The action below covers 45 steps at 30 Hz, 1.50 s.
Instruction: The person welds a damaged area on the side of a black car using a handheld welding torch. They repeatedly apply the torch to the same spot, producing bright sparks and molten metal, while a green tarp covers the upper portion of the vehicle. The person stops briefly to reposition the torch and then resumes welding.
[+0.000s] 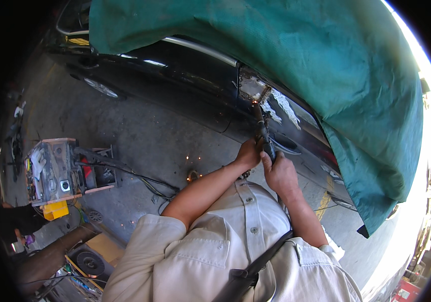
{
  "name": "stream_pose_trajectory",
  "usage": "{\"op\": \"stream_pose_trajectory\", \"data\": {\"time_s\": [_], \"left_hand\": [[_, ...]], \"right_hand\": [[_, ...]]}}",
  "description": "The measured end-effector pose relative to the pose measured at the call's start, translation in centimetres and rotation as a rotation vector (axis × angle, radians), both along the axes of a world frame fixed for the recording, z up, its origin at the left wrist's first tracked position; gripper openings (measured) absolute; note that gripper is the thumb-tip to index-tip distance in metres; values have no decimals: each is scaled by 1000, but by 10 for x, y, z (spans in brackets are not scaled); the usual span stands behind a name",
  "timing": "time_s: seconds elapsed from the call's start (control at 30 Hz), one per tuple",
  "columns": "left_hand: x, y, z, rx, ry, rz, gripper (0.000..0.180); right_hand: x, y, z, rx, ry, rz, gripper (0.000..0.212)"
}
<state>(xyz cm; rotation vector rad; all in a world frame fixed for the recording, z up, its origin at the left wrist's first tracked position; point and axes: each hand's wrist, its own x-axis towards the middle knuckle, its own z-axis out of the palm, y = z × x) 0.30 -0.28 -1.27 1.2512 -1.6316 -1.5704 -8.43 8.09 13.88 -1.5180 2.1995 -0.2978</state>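
Note:
My left hand [249,154] and my right hand [281,174] are both closed round a dark welding torch [260,120], the left a little ahead of the right. The torch points away from me, and its tip glows orange against the bodywork of a dark car [175,85]. Around the tip lies a stripped, bare-metal patch [249,86] with a rough brownish edge. White, ragged strips [286,108] show just right of it. A few orange sparks hang above the floor to the left of my arms. My fingertips are partly hidden behind the torch handle.
A green cover [326,65] drapes over the car and hangs down at the right. To the left stands a machine cart [56,168] with a yellow bin [55,210]; cables [150,182] run from it toward me. An open box holding a black spool [89,262] is at lower left.

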Motion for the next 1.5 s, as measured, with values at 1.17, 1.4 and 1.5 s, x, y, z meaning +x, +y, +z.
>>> {"op": "stream_pose_trajectory", "data": {"time_s": [1.17, 1.4, 1.5], "left_hand": [[0, -1, -2, -11, -17, -24, 44], [0, -2, -8, -11, 60, -13, 40], [0, -1, -10, -20, 96, -26, 43]], "right_hand": [[0, -3, 2, -9, 11, -4, 64], [-2, -3, -5, -35, 34, 33, 66], [-2, -3, -4, -42, 13, 26, 66]]}}
